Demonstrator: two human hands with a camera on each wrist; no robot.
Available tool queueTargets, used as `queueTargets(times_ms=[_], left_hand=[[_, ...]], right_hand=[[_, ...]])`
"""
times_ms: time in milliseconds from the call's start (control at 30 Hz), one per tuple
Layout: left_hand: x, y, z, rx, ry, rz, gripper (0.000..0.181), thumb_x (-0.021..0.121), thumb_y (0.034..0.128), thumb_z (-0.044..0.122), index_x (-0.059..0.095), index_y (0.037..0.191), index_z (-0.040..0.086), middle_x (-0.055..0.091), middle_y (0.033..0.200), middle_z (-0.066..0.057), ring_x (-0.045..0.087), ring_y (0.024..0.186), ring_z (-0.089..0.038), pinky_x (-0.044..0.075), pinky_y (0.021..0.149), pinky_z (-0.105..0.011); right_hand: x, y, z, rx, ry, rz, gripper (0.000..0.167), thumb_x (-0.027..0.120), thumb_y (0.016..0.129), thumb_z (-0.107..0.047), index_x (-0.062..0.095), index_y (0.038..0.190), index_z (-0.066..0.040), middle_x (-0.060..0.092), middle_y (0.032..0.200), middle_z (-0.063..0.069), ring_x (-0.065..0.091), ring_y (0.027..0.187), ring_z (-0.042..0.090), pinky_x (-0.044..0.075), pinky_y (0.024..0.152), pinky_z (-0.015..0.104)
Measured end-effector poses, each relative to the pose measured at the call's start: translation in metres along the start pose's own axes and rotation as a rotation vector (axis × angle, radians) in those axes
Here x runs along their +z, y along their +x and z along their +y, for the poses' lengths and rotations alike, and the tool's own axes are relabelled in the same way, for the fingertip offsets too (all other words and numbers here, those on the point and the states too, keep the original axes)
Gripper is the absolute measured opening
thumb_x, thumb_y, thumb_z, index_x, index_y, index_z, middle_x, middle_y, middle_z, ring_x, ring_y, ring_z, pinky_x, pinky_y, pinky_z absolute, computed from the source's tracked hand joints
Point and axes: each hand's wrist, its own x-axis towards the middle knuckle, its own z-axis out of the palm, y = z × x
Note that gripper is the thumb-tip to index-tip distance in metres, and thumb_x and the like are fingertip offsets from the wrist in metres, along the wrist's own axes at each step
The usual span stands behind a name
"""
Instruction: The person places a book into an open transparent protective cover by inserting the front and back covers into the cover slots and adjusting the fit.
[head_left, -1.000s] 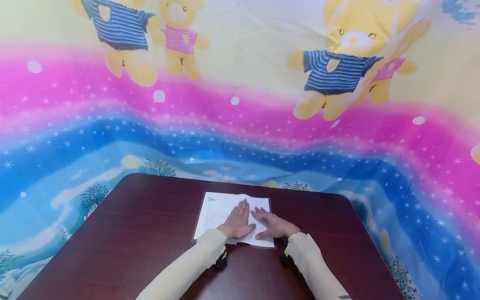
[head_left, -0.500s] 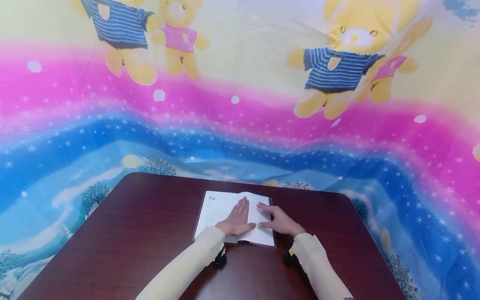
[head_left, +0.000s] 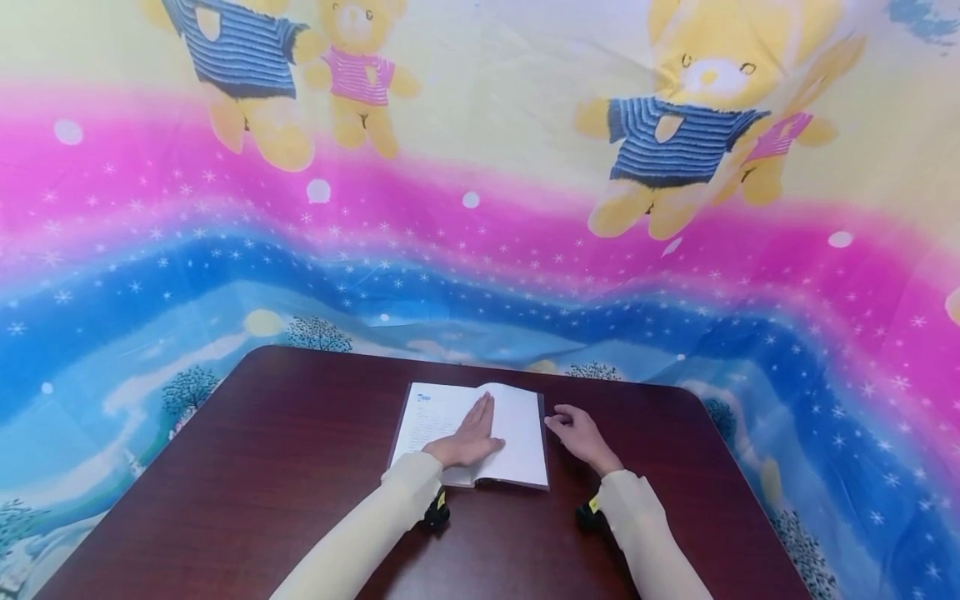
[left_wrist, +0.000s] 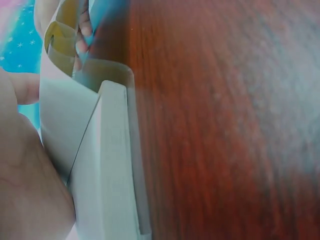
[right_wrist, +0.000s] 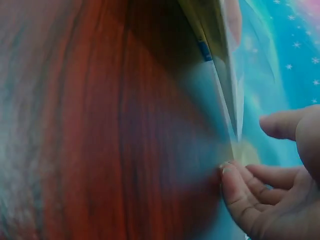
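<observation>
An open book [head_left: 521, 442] lies on the dark red wooden table, with print on its left page and a blank right page. My left hand [head_left: 467, 442] rests on the pages near the middle fold, its fingers straight and pointing away. In the left wrist view the thick page block [left_wrist: 112, 160] stands out beside that hand, and a lifted page curves at the far side. At the book's right edge is my right hand [head_left: 583, 435], fingers loosely bent. In the right wrist view its fingertips [right_wrist: 230, 185] are at the cover's edge, with the thumb apart from the book.
The brown table [head_left: 247, 467] has rounded far corners. Behind it hangs a printed cloth [head_left: 480, 250] with bears and snowflakes. A black wrist device [head_left: 437, 510] sits under the left sleeve, and another [head_left: 589, 515] under the right.
My right hand has moved right, off the right page to the book's outer edge, and its fingers have drawn in. My left hand stays on the book and has shifted slightly left.
</observation>
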Motion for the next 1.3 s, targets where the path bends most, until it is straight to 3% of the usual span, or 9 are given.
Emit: queueTargets(times_ms=[133,267,500,700,1067,1300], left_hand=[[-0.001,0.000,-0.004,0.000,-0.030,-0.007,0.087,0.041,0.1014,0.038,-0.010,0.160,-0.001,-0.017,0.169,-0.014,-0.014,0.157,-0.027,-0.001,0.128,-0.044],[-0.006,-0.007,0.001,0.017,-0.035,-0.004,0.085,0.041,0.1017,0.035,-0.007,0.160,-0.004,-0.014,0.169,-0.018,-0.011,0.158,-0.030,0.001,0.128,-0.046],[-0.011,-0.012,0.004,0.046,-0.025,-0.005,0.082,0.040,0.1016,0.032,-0.002,0.159,-0.008,-0.010,0.169,-0.022,-0.007,0.158,-0.035,0.003,0.127,-0.050],[-0.014,-0.014,0.003,0.035,-0.041,-0.002,0.079,0.036,0.1040,0.037,-0.001,0.161,-0.004,-0.010,0.170,-0.018,-0.006,0.158,-0.032,0.004,0.128,-0.048],[-0.013,-0.019,0.001,0.054,-0.083,0.012,0.078,0.033,0.1078,0.040,-0.002,0.160,-0.006,-0.011,0.169,-0.021,-0.007,0.158,-0.035,0.005,0.127,-0.051],[-0.014,-0.019,0.001,0.017,-0.098,0.017,0.079,0.030,0.1084,0.042,-0.010,0.160,-0.003,-0.016,0.169,-0.018,-0.008,0.158,-0.033,0.005,0.127,-0.050]], right_hand=[[0.000,-0.002,-0.006,0.068,0.112,-0.046,0.048,0.057,0.105,-0.026,0.055,0.136,0.011,0.070,0.107,0.022,0.069,0.083,0.025,0.061,0.073,0.039],[0.007,-0.002,-0.009,0.100,0.154,-0.102,0.037,0.056,0.106,-0.025,0.065,0.122,0.007,0.067,0.091,0.014,0.065,0.073,0.020,0.060,0.068,0.035],[0.016,0.002,-0.006,0.026,0.169,-0.081,0.024,0.057,0.105,-0.018,0.069,0.102,0.002,0.060,0.071,0.007,0.057,0.063,0.017,0.055,0.059,0.029],[0.015,0.006,-0.008,-0.015,0.209,-0.084,0.021,0.058,0.105,-0.016,0.070,0.101,0.001,0.060,0.071,0.007,0.057,0.063,0.019,0.055,0.059,0.030],[0.018,0.006,-0.021,0.002,0.314,-0.098,0.028,0.061,0.103,-0.018,0.068,0.116,0.007,0.072,0.078,0.007,0.062,0.062,0.015,0.057,0.061,0.029],[0.021,0.008,-0.028,0.025,0.352,-0.083,0.031,0.063,0.102,-0.020,0.068,0.121,0.004,0.076,0.088,0.010,0.068,0.067,0.018,0.060,0.064,0.031]])
